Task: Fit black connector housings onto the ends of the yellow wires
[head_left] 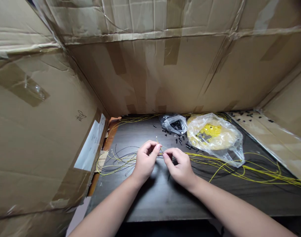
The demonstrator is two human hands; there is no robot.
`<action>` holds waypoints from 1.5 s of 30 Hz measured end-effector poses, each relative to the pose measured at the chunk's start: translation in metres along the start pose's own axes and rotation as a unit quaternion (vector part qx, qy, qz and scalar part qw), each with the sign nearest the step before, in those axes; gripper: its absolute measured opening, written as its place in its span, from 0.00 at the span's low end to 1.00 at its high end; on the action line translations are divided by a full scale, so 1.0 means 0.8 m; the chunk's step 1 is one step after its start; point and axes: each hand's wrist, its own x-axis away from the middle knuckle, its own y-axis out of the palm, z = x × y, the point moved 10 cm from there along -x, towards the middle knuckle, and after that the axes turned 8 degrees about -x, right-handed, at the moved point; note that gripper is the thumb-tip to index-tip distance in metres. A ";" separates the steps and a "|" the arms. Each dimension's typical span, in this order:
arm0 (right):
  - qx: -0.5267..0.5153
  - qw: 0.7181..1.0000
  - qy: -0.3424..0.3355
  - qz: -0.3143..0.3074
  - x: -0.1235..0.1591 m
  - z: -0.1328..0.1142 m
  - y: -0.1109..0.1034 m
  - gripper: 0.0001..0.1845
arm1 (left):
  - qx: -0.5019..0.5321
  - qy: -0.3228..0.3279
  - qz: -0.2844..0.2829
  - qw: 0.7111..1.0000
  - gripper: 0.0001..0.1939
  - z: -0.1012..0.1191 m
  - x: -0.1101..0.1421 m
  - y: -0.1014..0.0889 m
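My left hand (144,162) and my right hand (180,166) meet over the middle of the dark table (150,200). Both pinch a thin yellow wire (160,148) between thumb and fingertips, its short end sticking up between them. More yellow and black wires (241,168) trail across the table to the right, and a looped bunch (115,161) lies to the left of my hands. Small black connector pieces (181,141) are scattered just beyond my fingers.
A clear bag of black parts (174,124) and a clear bag with a yellow reel (214,136) sit at the back of the table. Taped cardboard walls (41,131) close in the left, back and right. A cardboard sheet with black bits (261,126) lies at the right.
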 end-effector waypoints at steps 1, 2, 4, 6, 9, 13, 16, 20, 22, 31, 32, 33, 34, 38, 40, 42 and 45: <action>-0.013 1.000 0.016 0.001 -0.002 0.004 -0.001 0.06 | 0.010 -0.006 -0.006 1.000 0.12 0.000 0.001 0.002; -0.028 0.999 0.033 0.002 -0.004 0.008 -0.002 0.07 | 0.020 -0.013 -0.010 1.000 0.12 -0.001 0.001 0.004; -0.055 0.997 0.057 -0.007 -0.007 0.014 -0.001 0.08 | 0.034 -0.024 -0.016 0.999 0.12 -0.002 0.002 0.006; -0.068 0.995 0.071 -0.013 -0.008 0.015 0.000 0.09 | 0.029 -0.024 -0.017 0.999 0.12 -0.003 0.002 0.007; -0.068 0.994 0.086 0.004 -0.008 0.017 -0.005 0.09 | -0.001 -0.010 -0.013 1.000 0.12 -0.003 0.001 0.005; -0.099 0.989 0.107 -0.004 -0.004 0.021 -0.001 0.10 | -0.039 0.020 -0.001 0.999 0.12 0.002 0.003 0.002; -0.126 0.985 0.118 -0.011 -0.002 0.024 0.002 0.11 | -0.053 0.038 0.000 0.998 0.12 0.007 0.004 0.002; -0.102 0.990 0.095 0.000 -0.002 0.018 -0.001 0.10 | -0.035 0.031 -0.015 0.999 0.12 0.008 0.003 0.007; -0.090 0.993 0.081 0.000 -0.001 0.013 -0.002 0.09 | -0.015 0.022 -0.028 0.999 0.12 0.008 0.003 0.012; -0.065 0.995 0.072 -0.009 0.004 0.018 0.007 0.10 | 0.016 -0.008 0.003 1.000 0.12 0.006 0.001 0.002; -0.067 0.995 0.070 -0.011 0.004 0.018 0.008 0.10 | 0.016 -0.009 0.005 1.000 0.12 0.006 0.000 0.001; -0.071 0.995 0.070 -0.012 0.004 0.019 0.010 0.10 | 0.016 -0.009 0.006 1.000 0.12 0.006 0.000 0.001; -0.075 0.995 0.072 -0.013 0.004 0.020 0.010 0.10 | 0.017 -0.009 0.006 1.000 0.12 0.006 -0.001 0.001; -0.078 0.993 0.088 -0.002 0.004 0.027 0.008 0.12 | 0.024 -0.013 0.000 1.000 0.13 0.003 -0.002 0.002; -0.076 0.993 0.092 0.007 0.003 0.030 0.006 0.13 | 0.026 -0.016 -0.002 1.000 0.13 0.001 -0.002 0.002; -0.072 0.993 0.092 0.011 0.003 0.032 0.005 0.13 | 0.031 -0.014 0.004 0.999 0.12 -0.002 -0.003 0.000; -0.064 0.994 0.088 0.009 0.004 0.031 0.005 0.12 | 0.036 -0.008 0.023 0.999 0.12 -0.004 -0.007 -0.009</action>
